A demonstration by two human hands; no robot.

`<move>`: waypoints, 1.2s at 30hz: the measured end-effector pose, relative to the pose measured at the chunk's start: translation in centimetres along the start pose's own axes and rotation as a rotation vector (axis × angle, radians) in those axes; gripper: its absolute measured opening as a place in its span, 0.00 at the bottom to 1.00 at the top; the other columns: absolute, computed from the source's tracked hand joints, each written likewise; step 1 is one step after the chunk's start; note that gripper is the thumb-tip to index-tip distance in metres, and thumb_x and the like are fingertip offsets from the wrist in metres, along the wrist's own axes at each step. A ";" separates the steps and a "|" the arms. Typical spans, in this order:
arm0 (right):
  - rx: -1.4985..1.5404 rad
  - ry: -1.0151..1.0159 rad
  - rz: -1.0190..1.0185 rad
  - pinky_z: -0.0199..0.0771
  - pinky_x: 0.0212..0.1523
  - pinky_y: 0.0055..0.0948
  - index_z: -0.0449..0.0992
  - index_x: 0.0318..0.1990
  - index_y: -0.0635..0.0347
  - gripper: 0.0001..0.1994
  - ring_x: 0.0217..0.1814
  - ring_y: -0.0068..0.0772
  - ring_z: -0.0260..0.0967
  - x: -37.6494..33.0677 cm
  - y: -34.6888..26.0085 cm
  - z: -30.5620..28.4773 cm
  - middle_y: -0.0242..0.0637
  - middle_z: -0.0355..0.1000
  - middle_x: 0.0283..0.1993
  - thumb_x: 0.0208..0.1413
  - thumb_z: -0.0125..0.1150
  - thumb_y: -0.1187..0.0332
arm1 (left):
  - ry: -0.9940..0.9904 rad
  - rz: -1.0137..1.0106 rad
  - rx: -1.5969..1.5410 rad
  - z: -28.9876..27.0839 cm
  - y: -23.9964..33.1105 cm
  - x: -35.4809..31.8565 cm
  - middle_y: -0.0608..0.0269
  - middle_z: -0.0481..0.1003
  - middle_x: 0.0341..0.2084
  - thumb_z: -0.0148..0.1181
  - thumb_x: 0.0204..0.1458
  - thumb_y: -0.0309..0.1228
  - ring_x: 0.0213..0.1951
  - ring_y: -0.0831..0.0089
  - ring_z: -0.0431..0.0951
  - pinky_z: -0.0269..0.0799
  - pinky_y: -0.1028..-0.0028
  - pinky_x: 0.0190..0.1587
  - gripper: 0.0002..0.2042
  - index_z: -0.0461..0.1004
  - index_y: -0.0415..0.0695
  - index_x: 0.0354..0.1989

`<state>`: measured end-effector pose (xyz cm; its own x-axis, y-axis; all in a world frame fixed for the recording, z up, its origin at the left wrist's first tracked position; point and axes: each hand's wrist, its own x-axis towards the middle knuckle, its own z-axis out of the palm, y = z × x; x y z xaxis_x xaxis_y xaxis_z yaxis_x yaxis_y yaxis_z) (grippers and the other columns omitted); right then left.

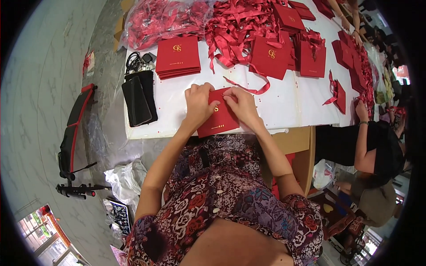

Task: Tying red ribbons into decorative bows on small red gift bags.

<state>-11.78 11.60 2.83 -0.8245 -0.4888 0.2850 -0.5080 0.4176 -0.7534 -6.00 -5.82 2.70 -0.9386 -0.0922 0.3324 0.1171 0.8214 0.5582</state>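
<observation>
Red bag (217, 122) lies flat between both hands, at the near edge of the white table (304, 104). Left hand (199, 104) half-curled over its left side, thumb on the face, likely steadying; can't tell if it grips. Right hand (241, 105) pinches at the top edge, probably for fine fingertip control. Loose ribbon (255, 91) just beyond right hand; stacked bags (178, 55) beyond left, presumably within reach. Gold emblem partly thumb-covered; small gold line below, too tiny to read.

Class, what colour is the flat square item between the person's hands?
The flat square item is red, with gold print; best seen in the head view.
</observation>
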 end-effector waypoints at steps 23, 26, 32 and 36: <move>-0.002 -0.027 0.176 0.72 0.30 0.40 0.75 0.29 0.63 0.05 0.26 0.48 0.73 0.3 -3.3 -0.4 0.44 0.74 0.24 0.49 0.63 0.71 | -0.163 -0.090 -0.288 -1.0 1.1 -0.8 0.58 0.82 0.35 0.66 0.42 0.19 0.32 0.64 0.81 0.74 0.66 0.42 0.16 0.78 0.39 0.43; 0.119 -0.105 0.300 0.72 0.30 0.37 0.76 0.29 0.63 0.05 0.26 0.46 0.73 0.7 -3.4 -0.9 0.44 0.75 0.24 0.50 0.62 0.70 | -0.195 -0.376 -0.665 -0.2 0.7 -1.3 0.58 0.82 0.36 0.65 0.45 0.17 0.34 0.72 0.82 0.78 0.73 0.41 0.14 0.77 0.38 0.43; -0.063 -0.073 0.045 0.73 0.32 0.40 0.73 0.32 0.63 0.06 0.30 0.49 0.74 0.3 -3.1 0.0 0.45 0.75 0.29 0.51 0.63 0.71 | -0.131 -0.352 -0.679 0.4 0.1 -1.5 0.59 0.82 0.32 0.67 0.46 0.19 0.35 0.76 0.82 0.77 0.75 0.39 0.14 0.77 0.39 0.43; -0.007 -0.022 0.061 0.72 0.33 0.42 0.73 0.33 0.61 0.08 0.33 0.49 0.73 0.4 -3.4 0.0 0.44 0.74 0.30 0.50 0.66 0.69 | -0.082 -0.200 -0.271 -2.1 1.2 -0.4 0.56 0.82 0.29 0.69 0.44 0.23 0.34 0.70 0.83 0.76 0.75 0.37 0.14 0.78 0.43 0.41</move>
<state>-10.40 9.96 5.48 -0.8484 -0.4789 0.2257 -0.4589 0.4525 -0.7646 -4.80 -6.01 4.79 -0.9733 -0.1821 0.1400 -0.0005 0.6111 0.7916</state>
